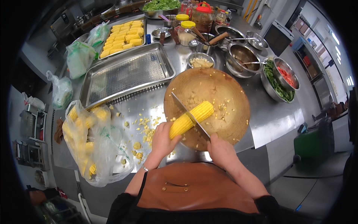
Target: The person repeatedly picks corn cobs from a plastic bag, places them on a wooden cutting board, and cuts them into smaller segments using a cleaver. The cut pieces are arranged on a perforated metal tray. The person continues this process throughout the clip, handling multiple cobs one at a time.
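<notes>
On the round wooden chopping block (195,81) lies a peeled ear of corn (203,111), slanting from lower left to upper right. My left hand (165,140) grips its near end. In my right hand (223,151) is a kitchen knife, its blade (181,103) set across the middle of the ear. The blade's edge meets the corn; how deep it has gone I cannot tell. Loose kernels (222,107) are scattered on the block. More corn scraps (146,130) lie on the steel table just left of it.
A clear plastic bag (103,148) of corn sits at the left front. Behind it are a perforated steel tray (125,74) and a tray of corn pieces (123,37). Bowls of garlic (200,62), sauce (243,60) and green vegetables (272,78) stand beyond the block, near jars (186,33).
</notes>
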`<state>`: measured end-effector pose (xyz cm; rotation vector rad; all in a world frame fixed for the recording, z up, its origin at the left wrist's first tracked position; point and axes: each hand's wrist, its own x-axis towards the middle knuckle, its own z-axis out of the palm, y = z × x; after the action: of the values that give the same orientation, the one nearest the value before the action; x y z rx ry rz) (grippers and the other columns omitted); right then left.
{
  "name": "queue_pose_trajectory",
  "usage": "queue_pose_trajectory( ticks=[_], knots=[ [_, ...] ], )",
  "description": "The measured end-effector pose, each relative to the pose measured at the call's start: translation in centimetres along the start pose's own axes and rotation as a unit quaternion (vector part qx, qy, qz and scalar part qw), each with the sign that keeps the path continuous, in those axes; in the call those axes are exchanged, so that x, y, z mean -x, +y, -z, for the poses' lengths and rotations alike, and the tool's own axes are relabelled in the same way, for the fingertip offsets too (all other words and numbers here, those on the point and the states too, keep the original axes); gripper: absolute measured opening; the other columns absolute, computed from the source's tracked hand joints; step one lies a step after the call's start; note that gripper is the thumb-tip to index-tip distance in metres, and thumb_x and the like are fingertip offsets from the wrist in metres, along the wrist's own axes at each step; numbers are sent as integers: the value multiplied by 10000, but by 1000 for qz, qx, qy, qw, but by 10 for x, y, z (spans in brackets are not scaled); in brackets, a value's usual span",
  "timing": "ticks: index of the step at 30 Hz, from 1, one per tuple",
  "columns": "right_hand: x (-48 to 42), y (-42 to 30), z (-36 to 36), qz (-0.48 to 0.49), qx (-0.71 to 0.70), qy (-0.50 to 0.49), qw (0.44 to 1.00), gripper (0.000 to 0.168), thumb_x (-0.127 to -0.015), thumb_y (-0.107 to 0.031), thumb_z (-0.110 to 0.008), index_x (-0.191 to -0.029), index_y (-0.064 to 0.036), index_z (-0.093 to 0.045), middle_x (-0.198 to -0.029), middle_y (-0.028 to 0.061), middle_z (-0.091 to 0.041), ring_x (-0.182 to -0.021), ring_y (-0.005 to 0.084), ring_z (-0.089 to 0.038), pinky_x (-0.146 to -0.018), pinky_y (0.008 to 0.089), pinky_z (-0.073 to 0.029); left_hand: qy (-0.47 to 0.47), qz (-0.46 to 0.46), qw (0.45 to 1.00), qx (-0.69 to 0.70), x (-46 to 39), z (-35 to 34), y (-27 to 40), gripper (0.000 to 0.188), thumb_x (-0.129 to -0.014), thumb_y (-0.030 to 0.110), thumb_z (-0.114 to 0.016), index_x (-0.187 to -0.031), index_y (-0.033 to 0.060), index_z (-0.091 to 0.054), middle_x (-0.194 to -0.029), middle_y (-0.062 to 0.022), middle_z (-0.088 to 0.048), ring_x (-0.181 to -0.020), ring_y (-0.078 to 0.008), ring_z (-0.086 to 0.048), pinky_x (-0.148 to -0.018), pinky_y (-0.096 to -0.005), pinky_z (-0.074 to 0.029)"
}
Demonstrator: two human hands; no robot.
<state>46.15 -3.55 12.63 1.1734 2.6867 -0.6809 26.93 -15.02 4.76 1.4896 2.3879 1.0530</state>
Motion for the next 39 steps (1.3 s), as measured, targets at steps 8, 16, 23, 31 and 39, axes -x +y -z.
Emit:
queue_pose_trajectory(
  ticks=[8,16,23,31,39],
  knots=[
    [23,29,3,17,-107,219,970,177,-891,-156,-577,-905,11,-519,-836,247,-644,-781,441,-624,-657,493,-490,-17,65,998,3,-24,-10,-15,675,-727,291,-768,-1266,4,-481,-1070,-229,-593,-1012,-395,-563,-855,-440,-472],
    [33,117,0,-107,-97,278,950,201,-897,-201,-564,-888,-7,-511,-784,239,-625,-749,457,-602,-646,524,-475,41,105,993,-27,-73,-16,-33,686,-712,287,-774,-1277,19,-492,-1109,-220,-589,-1031,-378,-571,-883,-428,-473],
    [27,115,8,-151,-43,187,970,221,-894,-225,-549,-861,-14,-493,-801,249,-618,-752,473,-593,-665,556,-461,151,5,988,20,-144,-12,-10,667,-770,304,-741,-1339,77,-477,-1150,-193,-569,-1084,-359,-536,-930,-420,-438],
    [27,118,8,-150,-85,210,962,187,-892,-184,-556,-891,-3,-508,-789,250,-625,-765,465,-598,-651,525,-464,-146,-50,963,-223,-189,-32,41,861,-701,444,-765,-1443,297,-354,-1413,-207,-372,-1222,-363,-444,-1022,-492,-367],
    [21,124,10,-129,-80,199,968,175,-890,-172,-560,-880,-10,-497,-782,246,-628,-746,463,-602,-636,520,-469,-216,-76,956,-182,-190,-27,16,903,-572,368,-785,-1400,337,-424,-1449,-252,-278,-1236,-445,-403,-1007,-457,-410]
  ],
)
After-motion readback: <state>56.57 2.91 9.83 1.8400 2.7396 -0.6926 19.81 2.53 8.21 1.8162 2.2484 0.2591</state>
